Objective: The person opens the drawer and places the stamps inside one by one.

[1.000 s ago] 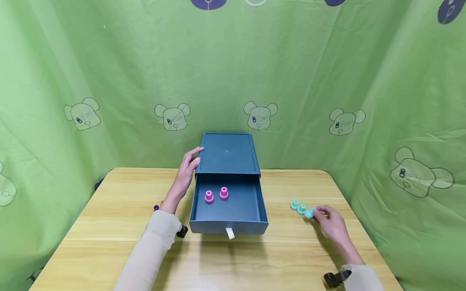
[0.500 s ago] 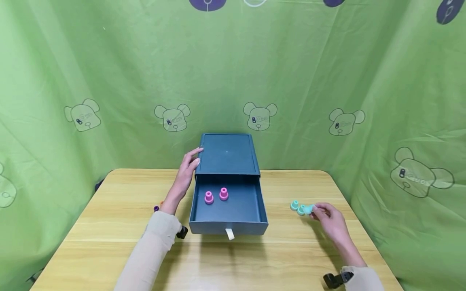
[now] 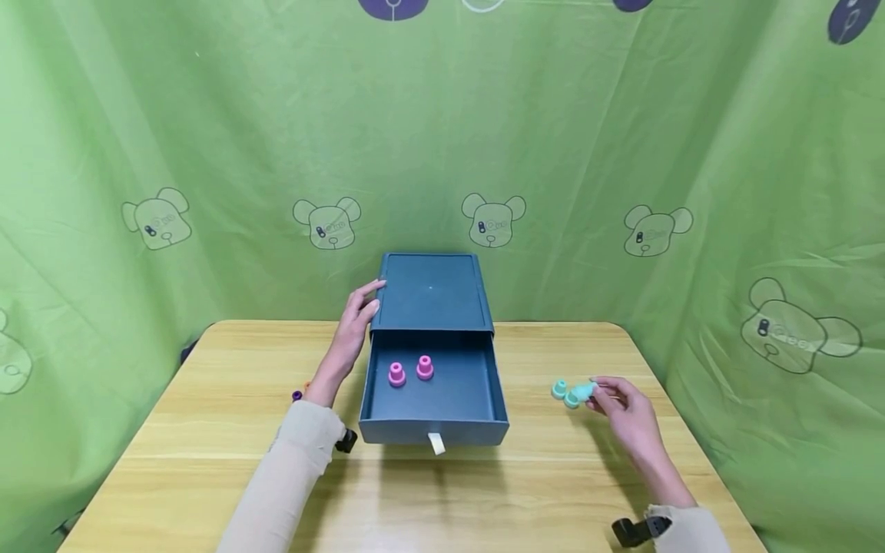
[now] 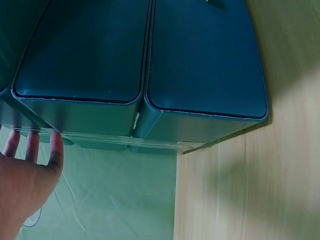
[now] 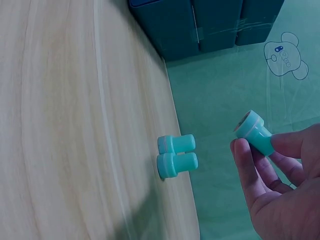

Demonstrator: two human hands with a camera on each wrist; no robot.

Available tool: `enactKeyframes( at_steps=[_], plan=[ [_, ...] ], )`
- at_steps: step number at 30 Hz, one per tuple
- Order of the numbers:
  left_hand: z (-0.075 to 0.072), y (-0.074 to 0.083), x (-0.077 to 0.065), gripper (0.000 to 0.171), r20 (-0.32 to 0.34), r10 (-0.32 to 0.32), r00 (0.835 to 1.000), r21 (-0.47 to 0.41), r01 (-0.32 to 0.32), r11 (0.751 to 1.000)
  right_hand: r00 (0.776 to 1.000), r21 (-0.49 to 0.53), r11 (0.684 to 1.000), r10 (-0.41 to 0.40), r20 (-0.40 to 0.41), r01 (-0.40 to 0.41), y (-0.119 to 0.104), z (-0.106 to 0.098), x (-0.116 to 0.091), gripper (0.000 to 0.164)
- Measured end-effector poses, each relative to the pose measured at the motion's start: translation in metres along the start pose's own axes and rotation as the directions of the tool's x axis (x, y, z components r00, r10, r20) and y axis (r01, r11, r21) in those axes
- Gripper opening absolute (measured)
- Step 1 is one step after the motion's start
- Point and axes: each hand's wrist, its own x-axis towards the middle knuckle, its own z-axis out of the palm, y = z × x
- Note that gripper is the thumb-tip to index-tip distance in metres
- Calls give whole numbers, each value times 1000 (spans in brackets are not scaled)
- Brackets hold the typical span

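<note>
My right hand [image 3: 625, 411] pinches a teal toy stamp [image 5: 254, 132] between thumb and fingers, its wide end tilted up and away from the palm in the right wrist view. Two matching teal stamps [image 5: 177, 144] stand side by side on the table, just left of that hand. My left hand [image 3: 350, 326] rests with extended fingers on the left side and top edge of the blue drawer unit [image 3: 432, 292]. The unit's top drawer [image 3: 435, 432] is pulled out, and two pink stamps [image 3: 425, 369] stand inside it, toward the left and back.
Small purple [image 3: 296, 395] and orange pieces lie on the table [image 3: 207, 430] by the left forearm, partly hidden by it. A white pull tab [image 3: 436, 443] hangs from the drawer front. Green cloth [image 3: 588, 138] surrounds the table at the back and sides.
My right hand has raised the teal stamp and tilted it over, slightly up and left beside the other two. My left hand and the drawer have stayed where they were.
</note>
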Motion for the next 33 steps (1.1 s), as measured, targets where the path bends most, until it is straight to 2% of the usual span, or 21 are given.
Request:
enactKeyframes(
  at_steps=[6, 14, 21, 33],
  plan=[
    [0, 0, 1, 44, -8, 7, 1000, 7, -7, 1000, 1000, 4, 1000, -26, 2, 26, -6, 0, 3, 42],
    [-1, 2, 2, 46, 13, 5, 1000, 4, -6, 1000, 992, 25, 992, -125, 2, 125, -33, 4, 5, 41],
    [1, 35, -10, 47, 33, -20, 999, 4, 20, 1000, 984, 34, 984, -178, 25, 177, -64, 10, -1, 40],
    [2, 33, -12, 48, 27, -31, 999, 3, 31, 1000, 963, 56, 965, -259, 73, 255, -107, 27, -14, 35]
  ],
)
